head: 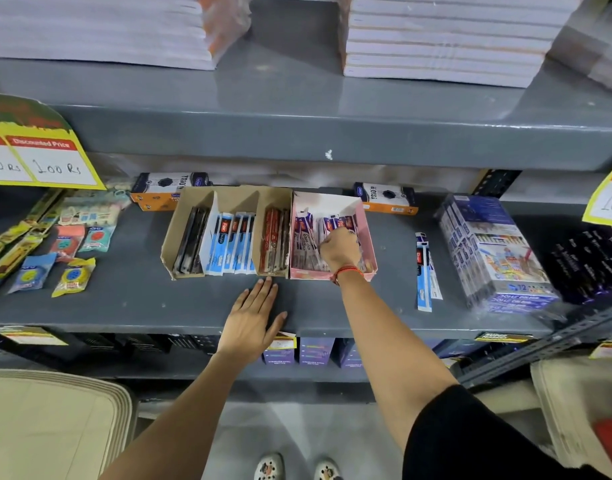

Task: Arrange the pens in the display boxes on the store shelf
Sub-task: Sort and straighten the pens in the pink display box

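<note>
A brown cardboard display box (180, 223) on the grey shelf (131, 299) has three compartments: black pens at left, blue-packed pens (230, 247) in the middle, red pens (273, 244) at right. Touching its right side stands a pink display box (368, 233) full of purple-and-white packed pens (306, 244). My right hand (339, 251) is inside the pink box, fingers closed around some of those packs. My left hand (254, 320) lies flat and open on the shelf just in front of the brown box. Two loose blue pen packs (424, 271) lie to the right.
Orange-and-black Trio boxes (166, 188) stand behind the display boxes. A wrapped bundle of colour-pencil boxes (491, 251) sits at right, small packaged items (72, 271) at left. Yellow price signs (45, 157) hang from the shelf above, which carries stacked notebooks (436, 39).
</note>
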{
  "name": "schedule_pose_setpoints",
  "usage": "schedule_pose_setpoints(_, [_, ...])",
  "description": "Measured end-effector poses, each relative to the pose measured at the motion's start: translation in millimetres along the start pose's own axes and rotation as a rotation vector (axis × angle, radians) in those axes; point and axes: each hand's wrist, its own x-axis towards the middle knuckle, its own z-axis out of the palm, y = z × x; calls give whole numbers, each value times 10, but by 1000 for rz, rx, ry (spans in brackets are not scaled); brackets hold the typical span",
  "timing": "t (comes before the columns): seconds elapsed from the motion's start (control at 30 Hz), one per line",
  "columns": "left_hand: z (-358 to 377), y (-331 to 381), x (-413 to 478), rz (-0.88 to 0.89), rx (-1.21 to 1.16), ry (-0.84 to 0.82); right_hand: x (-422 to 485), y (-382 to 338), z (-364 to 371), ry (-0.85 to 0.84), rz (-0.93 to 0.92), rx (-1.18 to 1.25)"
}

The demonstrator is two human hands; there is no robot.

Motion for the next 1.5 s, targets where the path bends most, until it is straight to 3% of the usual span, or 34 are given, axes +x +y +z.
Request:
schedule_pose_setpoints(0.1, [-4, 6, 0, -2, 1, 12, -9, 3, -17, 57, 12, -46])
schedule_pose_setpoints(0.33, [-6, 24, -4, -1, -2, 28, 11, -64, 23, -40, 9, -96])
schedule_pose_setpoints(0.73, [-25, 35, -9, -2, -9, 25, -43, -146, 49, -38, 19, -130])
schedule_pose_setpoints(0.97, [-14, 21, -3, -8, 2, 16, -51, -161, 64, 49, -132, -210])
schedule_pose_setpoints(1.3, [-33, 39, -6, -8, -7, 29, -3, -161, 120, -15, -227, -182])
schedule_pose_setpoints(1.43, [-43, 49, -9, -5, -5, 31, -8, -147, 137, -153, -381, -345])
schedule_pose_setpoints(1.5, [-49, 59, -9, -9, -2, 31, 2, -110, 127, -145, -391, -404])
